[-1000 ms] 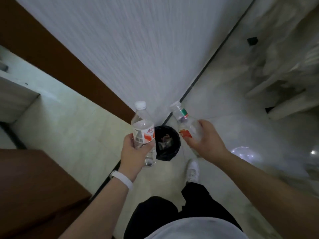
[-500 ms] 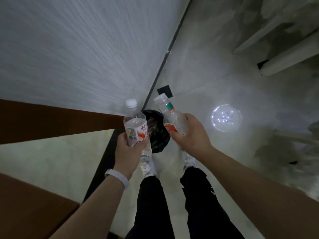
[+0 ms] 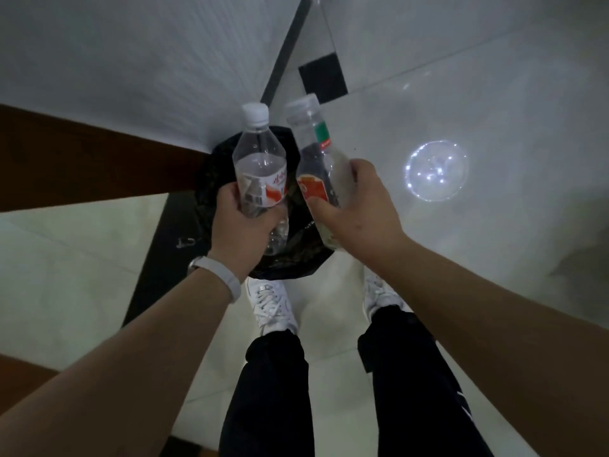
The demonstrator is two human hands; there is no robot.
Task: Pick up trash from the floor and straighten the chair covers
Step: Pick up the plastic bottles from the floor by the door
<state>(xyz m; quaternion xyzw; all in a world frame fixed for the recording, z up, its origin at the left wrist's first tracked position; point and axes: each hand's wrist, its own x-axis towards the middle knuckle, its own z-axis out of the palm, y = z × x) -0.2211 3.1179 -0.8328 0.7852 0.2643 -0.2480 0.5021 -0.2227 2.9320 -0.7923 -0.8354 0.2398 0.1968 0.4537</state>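
Note:
My left hand (image 3: 242, 225) grips a clear plastic bottle with a white cap and a red-and-white label (image 3: 258, 159), held upright. In my right hand (image 3: 357, 209) is a second clear bottle with a green-and-red label (image 3: 314, 153), tilted slightly left. Both bottles hang directly above a small bin lined with a black bag (image 3: 290, 258), which stands on the floor against the wall, just ahead of my white shoes. Some scraps show inside the bag.
A white wall (image 3: 148, 61) with a brown baseboard (image 3: 82, 166) runs along the left. The tiled floor (image 3: 461, 94) has a black inset square (image 3: 323, 77) and a bright light reflection (image 3: 435, 169) to the right. My feet stand close behind the bin.
I have stepped up to the bin. Both hands with their bottles have come over the bin's mouth, and the view has tipped further down.

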